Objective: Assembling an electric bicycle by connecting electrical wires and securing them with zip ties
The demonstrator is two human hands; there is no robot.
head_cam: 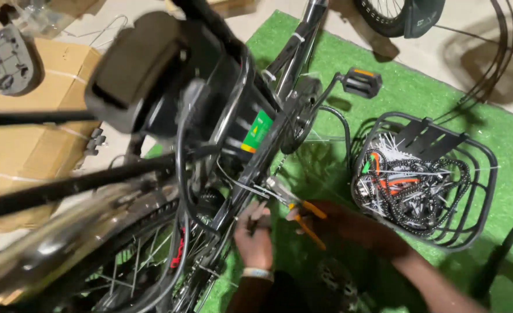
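Head view: black wire basket point(481, 152) full of chains point(419, 197), white zip ties point(392, 149).

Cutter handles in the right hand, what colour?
Orange handles, gripped by the right hand; head view shows them best.

Green mat point(419, 98) (basket point(482, 174), bicycle point(233, 116))

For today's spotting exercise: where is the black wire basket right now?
In the head view, the black wire basket sits on the green mat at the right, beside the bicycle frame and just beyond the right hand.
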